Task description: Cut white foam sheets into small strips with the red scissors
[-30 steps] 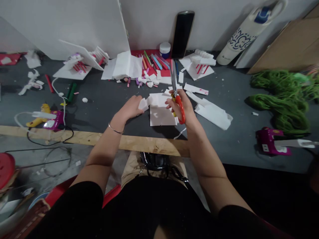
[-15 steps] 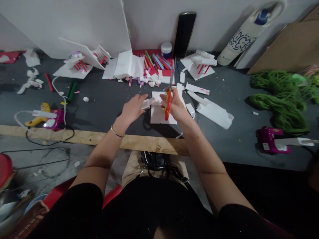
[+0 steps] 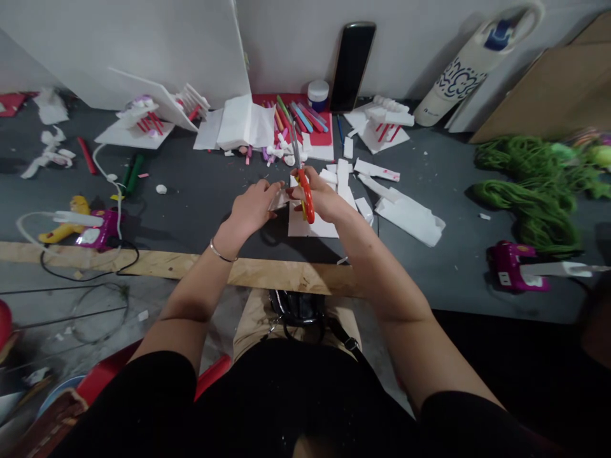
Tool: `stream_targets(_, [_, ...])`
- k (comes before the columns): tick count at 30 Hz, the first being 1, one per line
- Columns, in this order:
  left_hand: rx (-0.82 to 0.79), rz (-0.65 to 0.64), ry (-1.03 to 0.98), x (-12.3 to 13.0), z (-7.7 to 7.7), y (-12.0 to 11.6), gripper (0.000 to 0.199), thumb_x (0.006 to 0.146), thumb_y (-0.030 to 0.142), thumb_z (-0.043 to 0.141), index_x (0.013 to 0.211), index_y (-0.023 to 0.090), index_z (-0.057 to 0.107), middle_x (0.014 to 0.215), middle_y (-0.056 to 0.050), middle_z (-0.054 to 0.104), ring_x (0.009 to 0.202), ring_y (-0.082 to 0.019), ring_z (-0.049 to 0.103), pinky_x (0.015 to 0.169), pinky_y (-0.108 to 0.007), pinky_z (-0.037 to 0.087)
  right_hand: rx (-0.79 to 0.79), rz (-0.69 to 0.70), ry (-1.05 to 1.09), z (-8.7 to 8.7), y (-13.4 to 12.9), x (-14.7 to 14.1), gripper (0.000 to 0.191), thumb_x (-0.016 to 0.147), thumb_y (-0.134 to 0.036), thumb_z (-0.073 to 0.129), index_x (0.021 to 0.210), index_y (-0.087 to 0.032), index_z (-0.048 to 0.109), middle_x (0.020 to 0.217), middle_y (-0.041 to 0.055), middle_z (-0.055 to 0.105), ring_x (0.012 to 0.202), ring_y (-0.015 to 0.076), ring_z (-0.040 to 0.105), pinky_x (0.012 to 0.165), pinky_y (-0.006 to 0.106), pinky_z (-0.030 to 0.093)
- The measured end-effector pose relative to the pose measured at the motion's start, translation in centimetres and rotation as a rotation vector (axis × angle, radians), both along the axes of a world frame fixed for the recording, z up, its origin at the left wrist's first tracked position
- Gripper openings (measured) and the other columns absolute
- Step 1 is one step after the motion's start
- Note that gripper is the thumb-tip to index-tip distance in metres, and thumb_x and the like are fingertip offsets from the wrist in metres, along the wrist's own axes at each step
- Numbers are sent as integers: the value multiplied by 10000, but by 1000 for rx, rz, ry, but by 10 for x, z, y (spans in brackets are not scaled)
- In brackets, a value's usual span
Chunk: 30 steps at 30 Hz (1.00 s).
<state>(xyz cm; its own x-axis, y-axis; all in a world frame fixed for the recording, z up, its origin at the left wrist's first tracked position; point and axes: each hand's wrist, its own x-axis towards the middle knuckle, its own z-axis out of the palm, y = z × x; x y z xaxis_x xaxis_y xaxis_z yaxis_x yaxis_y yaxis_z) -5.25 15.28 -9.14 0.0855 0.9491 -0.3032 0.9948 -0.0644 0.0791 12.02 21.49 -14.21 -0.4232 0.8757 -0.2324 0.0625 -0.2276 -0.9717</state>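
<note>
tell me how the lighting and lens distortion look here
head view: the wide lens slants the wooden plank; light is soft, with a dim shadow beneath the left hand on the dark mat; the orange-handled scissors look sharp; the lower right corner falls nearly black

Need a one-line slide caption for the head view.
Head view: right hand works orange-handled steel scissors on a small white foam scrap held by the left hand.

This is a craft workshop: the dark desk (image 3: pixel 429 286) is strewn with white foam offcuts (image 3: pixel 409 219), coloured sticks (image 3: pixel 300 117) lie at its back edge, a magenta hot glue gun (image 3: pixel 515 267) sits near hanks of green yarn (image 3: pixel 529 197), and cardboard sheets (image 3: pixel 539 83) lean against the wall (image 3: pixel 286 44).
</note>
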Motion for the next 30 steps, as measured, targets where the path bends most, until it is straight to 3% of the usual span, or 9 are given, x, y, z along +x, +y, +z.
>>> stream_targets(5, [34,17,-20,-6,-1,-3,823,991,148,697,1742,239,372,1612,-204,560,1440,-399,611,1093,-474,599,-108,5,66,4,-6,4,452,809,-229,782,1168,-319,523,873,-22,703,808,199,728,646,335,636])
stream_targets(10, [41,-31,-95,-12,-8,-6,816,1003,293,761,1728,222,394,1601,-210,582,1493,-382,582,1137,-440,569,-221,11,167,0,-9,12,511,794,-316,818,1185,-315,489,930,9,758,843,218,772,729,391,666])
stream_targets(14, [47,-6,6,-13,-7,-7,779,1036,333,722,1732,218,392,1609,-218,613,1467,-390,615,1166,-464,540,-192,11,154,-4,-12,13,567,791,-428,844,1205,-314,474,958,33,761,899,251,791,776,443,677])
stream_targets(17, [14,11,39,-17,-5,-5,726,1053,320,680,1722,231,411,1599,-195,655,1440,-384,650,1180,-473,526,-220,7,178,-2,-14,15,568,783,-402,830,1210,-315,465,977,44,783,957,274,808,797,452,676])
stream_targets(22, [61,44,-32,-25,-4,2,658,1059,279,659,1691,266,475,1666,-133,623,1502,-356,617,1191,-435,523,-349,-23,273,2,-16,23,557,743,-269,793,1193,-317,469,976,40,836,1046,284,832,805,409,656])
stream_targets(30, [36,86,92,-15,4,6,844,1015,367,772,1752,233,382,1613,-210,622,1438,-428,648,1111,-481,583,-333,-79,349,-1,-20,32,529,825,-349,800,1256,-301,496,958,48,841,950,241,842,684,298,589])
